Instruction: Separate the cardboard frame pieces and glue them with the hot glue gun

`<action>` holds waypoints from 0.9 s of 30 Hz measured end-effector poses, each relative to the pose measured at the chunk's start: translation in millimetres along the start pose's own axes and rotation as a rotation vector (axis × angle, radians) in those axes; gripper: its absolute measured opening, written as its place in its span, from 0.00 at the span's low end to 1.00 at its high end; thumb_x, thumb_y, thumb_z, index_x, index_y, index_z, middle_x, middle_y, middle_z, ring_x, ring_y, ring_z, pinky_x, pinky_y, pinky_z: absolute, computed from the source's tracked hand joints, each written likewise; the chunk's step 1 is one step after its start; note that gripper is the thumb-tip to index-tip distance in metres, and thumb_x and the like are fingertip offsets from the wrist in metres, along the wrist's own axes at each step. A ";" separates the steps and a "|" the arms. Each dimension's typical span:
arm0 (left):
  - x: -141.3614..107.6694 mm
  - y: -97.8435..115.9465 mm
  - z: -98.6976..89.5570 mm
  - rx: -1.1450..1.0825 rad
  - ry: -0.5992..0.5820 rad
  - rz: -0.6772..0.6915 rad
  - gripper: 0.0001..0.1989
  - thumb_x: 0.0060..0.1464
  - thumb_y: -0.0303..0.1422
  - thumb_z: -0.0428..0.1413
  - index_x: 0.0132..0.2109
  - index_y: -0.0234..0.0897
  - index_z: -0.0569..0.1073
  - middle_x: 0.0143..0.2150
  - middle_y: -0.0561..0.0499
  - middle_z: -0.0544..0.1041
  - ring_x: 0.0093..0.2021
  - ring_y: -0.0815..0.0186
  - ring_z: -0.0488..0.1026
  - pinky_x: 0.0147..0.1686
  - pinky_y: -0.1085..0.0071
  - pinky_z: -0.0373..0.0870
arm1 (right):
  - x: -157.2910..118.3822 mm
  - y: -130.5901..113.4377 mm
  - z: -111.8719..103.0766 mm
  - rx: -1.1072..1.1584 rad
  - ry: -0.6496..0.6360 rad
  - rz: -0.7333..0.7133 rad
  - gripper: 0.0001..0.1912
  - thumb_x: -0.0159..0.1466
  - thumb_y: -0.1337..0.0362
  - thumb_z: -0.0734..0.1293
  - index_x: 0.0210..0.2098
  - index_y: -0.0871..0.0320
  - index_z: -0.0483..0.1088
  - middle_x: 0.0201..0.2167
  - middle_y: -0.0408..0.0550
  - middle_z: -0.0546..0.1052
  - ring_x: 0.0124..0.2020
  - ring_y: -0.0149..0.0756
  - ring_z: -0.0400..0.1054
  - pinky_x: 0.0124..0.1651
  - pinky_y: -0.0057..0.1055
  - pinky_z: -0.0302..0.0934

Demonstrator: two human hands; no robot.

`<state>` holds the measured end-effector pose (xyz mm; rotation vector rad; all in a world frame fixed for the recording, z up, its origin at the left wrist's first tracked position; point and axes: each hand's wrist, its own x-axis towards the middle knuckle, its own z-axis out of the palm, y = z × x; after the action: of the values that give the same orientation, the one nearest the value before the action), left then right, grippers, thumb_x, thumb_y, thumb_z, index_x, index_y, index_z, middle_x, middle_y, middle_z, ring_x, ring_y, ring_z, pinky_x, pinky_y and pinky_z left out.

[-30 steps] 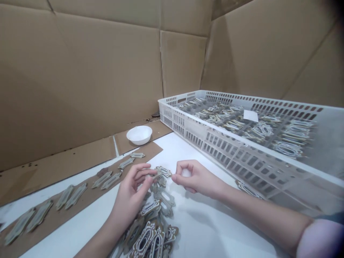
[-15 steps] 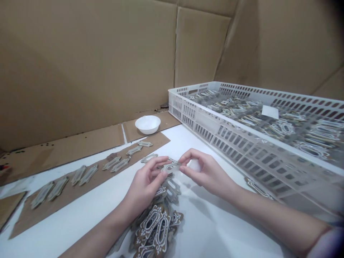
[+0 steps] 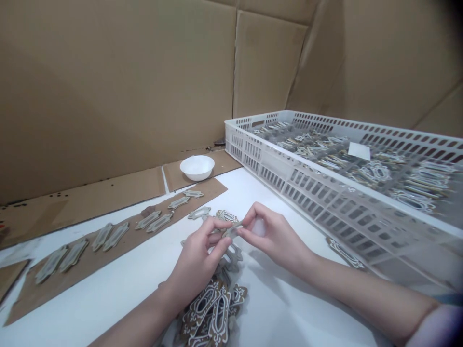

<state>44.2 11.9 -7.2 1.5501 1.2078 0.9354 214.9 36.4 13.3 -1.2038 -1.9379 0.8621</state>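
Pinched piece (image 3: 231, 231): mostly behind fingers of left hand (image 3: 197, 255) & right hand (image 3: 275, 236), shape n/c.
White wad (image 3: 258, 226): partly behind right hand, material can't tell.
Pile of ornate pieces (image 3: 213, 313): bottom cut off by pic edge, top part under left hand, count unclear.
Plastic crate (image 3: 253, 154): right end cut off.
Pieces in crate (image 3: 376, 171): too small/blurry for detail.
Right sleeve (image 3: 437, 327): cut off at lower R corner.

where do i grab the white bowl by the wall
Grip the rim of the white bowl from the near side, fingers inside, thumb outside. It stands upright on the cardboard sheet, and the cardboard wall behind it blocks the far side.
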 end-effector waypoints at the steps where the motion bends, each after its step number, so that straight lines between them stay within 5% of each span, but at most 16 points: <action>1: -0.4 0.2 0.7 0.000 -0.006 0.004 0.09 0.52 0.35 0.49 0.42 0.40 0.66 0.24 0.55 0.68 0.25 0.70 0.66 0.21 0.77 0.60 | -0.3 0.6 0.3 -0.011 0.006 0.020 0.06 0.54 0.65 0.64 0.28 0.57 0.59 0.24 0.40 0.68 0.27 0.30 0.62 0.32 0.27 0.54; 5: -1.6 0.4 3.0 -0.026 -0.016 0.026 0.08 0.52 0.34 0.49 0.40 0.39 0.65 0.32 0.53 0.71 0.27 0.72 0.67 0.25 0.76 0.62 | 0.3 3.0 1.3 -0.040 0.046 0.080 0.10 0.53 0.63 0.65 0.28 0.56 0.56 0.20 0.37 0.64 0.23 0.29 0.58 0.28 0.26 0.52; 9: -0.2 1.1 1.7 -0.126 -0.011 -0.021 0.09 0.51 0.34 0.50 0.40 0.38 0.64 0.29 0.53 0.71 0.26 0.72 0.68 0.24 0.77 0.62 | 4.5 2.7 -1.3 0.047 0.076 0.085 0.14 0.51 0.61 0.68 0.29 0.56 0.57 0.19 0.37 0.64 0.21 0.28 0.58 0.26 0.25 0.51; 15: 15.9 -4.9 -14.4 -0.206 0.318 -0.006 0.11 0.48 0.34 0.52 0.39 0.36 0.64 0.38 0.50 0.72 0.34 0.68 0.71 0.33 0.73 0.67 | 14.2 7.0 -8.0 0.522 0.013 0.326 0.14 0.53 0.56 0.65 0.25 0.57 0.56 0.14 0.35 0.60 0.10 0.19 0.46 0.14 0.21 0.36; 21: 28.9 -25.4 -47.9 0.175 0.542 0.011 0.08 0.50 0.32 0.48 0.37 0.36 0.68 0.34 0.50 0.73 0.33 0.65 0.71 0.34 0.69 0.66 | 18.9 18.5 -6.1 0.833 -0.159 0.574 0.18 0.53 0.53 0.65 0.21 0.60 0.57 0.10 0.32 0.53 0.11 0.17 0.38 0.14 0.18 0.31; 27: 31.1 -32.5 -60.1 0.561 0.535 0.013 0.07 0.51 0.30 0.46 0.35 0.37 0.68 0.35 0.50 0.73 0.34 0.64 0.70 0.35 0.68 0.64 | 21.3 19.7 -5.6 0.991 -0.069 0.626 0.14 0.57 0.57 0.63 0.22 0.62 0.61 0.18 0.39 0.61 0.13 0.16 0.42 0.11 0.15 0.39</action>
<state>-13.7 57.7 -20.9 1.7903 1.9689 1.1217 221.5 63.9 4.7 -1.1082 -0.8688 1.8936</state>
